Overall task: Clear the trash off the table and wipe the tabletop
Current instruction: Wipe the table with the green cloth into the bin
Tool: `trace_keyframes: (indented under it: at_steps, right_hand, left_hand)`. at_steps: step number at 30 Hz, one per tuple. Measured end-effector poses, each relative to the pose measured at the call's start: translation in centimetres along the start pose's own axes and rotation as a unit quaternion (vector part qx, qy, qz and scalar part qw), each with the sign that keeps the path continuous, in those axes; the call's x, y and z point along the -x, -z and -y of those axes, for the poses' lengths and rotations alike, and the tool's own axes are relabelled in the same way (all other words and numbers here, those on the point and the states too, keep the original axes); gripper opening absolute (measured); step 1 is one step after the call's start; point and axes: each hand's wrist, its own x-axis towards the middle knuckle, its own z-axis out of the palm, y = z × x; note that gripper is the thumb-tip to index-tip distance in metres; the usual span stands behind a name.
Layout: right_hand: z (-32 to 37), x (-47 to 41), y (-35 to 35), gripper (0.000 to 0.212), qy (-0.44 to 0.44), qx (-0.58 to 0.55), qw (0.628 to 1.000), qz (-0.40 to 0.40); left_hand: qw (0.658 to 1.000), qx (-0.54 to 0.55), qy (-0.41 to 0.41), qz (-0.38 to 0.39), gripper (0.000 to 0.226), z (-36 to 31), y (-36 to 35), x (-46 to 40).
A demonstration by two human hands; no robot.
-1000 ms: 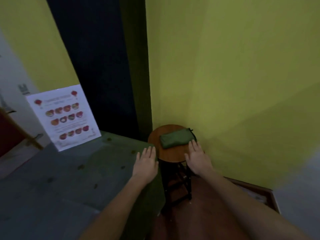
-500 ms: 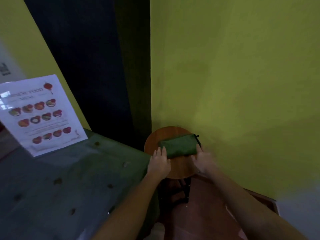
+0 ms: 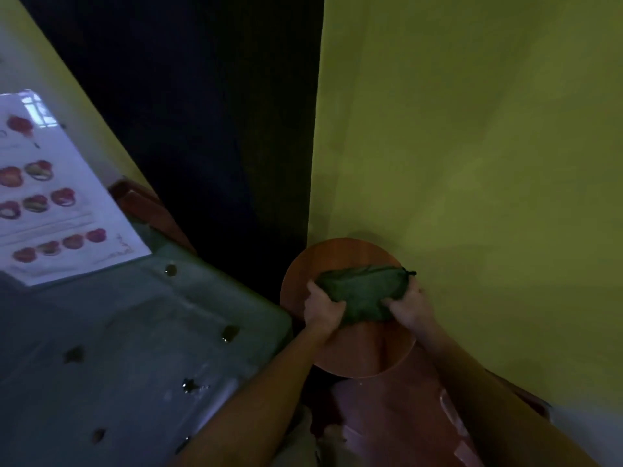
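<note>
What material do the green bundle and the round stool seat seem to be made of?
Green bundle: probably thin matte fabric; it creases under the left hand and right hand, with a dark cord at one end. Round stool seat: likely wood or wood laminate, reddish-brown with a smooth, slightly glossy surface.

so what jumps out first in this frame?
Both hands, left hand and right hand, grip a folded green pouch on a round wooden stool tucked in the corner by the yellow-green wall. To the left, a glossy food menu lies on the grey-green table, which is dotted with small dark scraps.
</note>
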Motion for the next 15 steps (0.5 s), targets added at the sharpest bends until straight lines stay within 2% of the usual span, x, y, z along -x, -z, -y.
trace_keyframes:
  at_steps: [2,4,8,10,12,13,15]
  right_hand:
    - [-0.1,-0.8,0.5,0.083,-0.009,-0.041,0.999,0.017]
    - [-0.4,-1.4,1.0,0.088,0.008,-0.021,0.998,0.061]
    - [0.9,-3.3,1.7,0.113,0.148,0.096,0.976,0.127]
    - [5.4,-0.6,3.1,0.118,0.273,0.153,0.936,0.163]
    - [9.4,1.6,3.6,0.112,0.401,0.168,0.862,0.261]
    - [11.5,3.3,3.7,0.112,0.431,0.157,0.822,0.337]
    - [14.5,7.0,3.4,0.107,0.405,0.14,0.775,0.464]
  left_hand:
    - [0.996,0.061,0.038,0.043,0.072,-0.3,0.6,0.3]
    - [0.988,0.126,0.036,0.08,0.066,-0.6,1.5,0.9]
    - [0.967,0.227,-0.021,0.111,0.038,-2.6,5.0,4.7]
    - [0.968,0.221,-0.06,0.106,0.039,-2.7,6.8,6.5]
    - [0.97,0.197,-0.096,0.102,0.038,-2.4,8.9,8.5]
    - [0.972,0.181,-0.113,0.1,0.035,-1.8,10.4,9.8]
    - [0.972,0.14,-0.153,0.107,0.03,-0.6,13.2,12.5]
